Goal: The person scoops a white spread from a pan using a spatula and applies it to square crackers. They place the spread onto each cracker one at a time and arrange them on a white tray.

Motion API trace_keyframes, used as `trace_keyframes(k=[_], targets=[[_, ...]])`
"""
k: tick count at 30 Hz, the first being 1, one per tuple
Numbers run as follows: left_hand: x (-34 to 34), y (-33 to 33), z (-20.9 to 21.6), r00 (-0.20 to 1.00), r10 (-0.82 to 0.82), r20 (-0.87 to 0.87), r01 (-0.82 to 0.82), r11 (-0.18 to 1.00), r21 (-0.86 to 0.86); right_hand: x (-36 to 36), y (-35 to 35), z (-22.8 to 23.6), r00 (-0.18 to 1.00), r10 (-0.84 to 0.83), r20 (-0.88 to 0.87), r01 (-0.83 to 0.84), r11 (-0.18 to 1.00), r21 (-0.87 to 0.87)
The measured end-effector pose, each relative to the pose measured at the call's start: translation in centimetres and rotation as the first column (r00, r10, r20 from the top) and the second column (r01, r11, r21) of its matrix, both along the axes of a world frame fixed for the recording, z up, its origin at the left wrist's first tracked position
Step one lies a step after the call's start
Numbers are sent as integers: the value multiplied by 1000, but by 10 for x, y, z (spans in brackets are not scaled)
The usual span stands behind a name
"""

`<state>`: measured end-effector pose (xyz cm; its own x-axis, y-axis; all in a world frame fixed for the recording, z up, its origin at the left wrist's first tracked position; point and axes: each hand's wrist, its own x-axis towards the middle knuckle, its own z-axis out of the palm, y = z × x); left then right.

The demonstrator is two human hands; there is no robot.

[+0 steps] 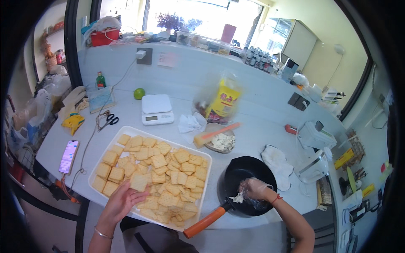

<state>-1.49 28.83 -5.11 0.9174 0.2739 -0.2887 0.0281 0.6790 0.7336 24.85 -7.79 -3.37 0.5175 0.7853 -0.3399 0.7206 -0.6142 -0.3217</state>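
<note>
Two hands are working where I am standing. The left hand (122,201) is pinching one square cracker (138,181) over the near edge of the white tray (207,159) — its left half. The right hand (255,189), plastic-gloved, is clutching a white lump (238,197) within the black pan (246,168) — beside the tray's right edge.

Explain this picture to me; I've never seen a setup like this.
There is no machine: these are a person's own hands, seen by the left of two fisheye cameras worn on the head, looking down. The left hand holds a square cracker over a white tray of crackers. The right hand, apparently gloved in clear plastic, reaches into a black saucepan by a white lump; its exact grip is unclear. Beyond the tray, on the pale table, sit a kitchen scale, scissors and a green citrus fruit.
</note>
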Motion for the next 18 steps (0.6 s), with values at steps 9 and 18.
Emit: trace_keyframes(k=[9,18], targets=[[1,-6,-17,984,179,12,-179,976,123,-4,-4,11,970,-232,76,227,971,70],[-2,-12,-7,992,126,-5,-122,965,232,3,-21,-10,768,-279,-577,442,882,162]])
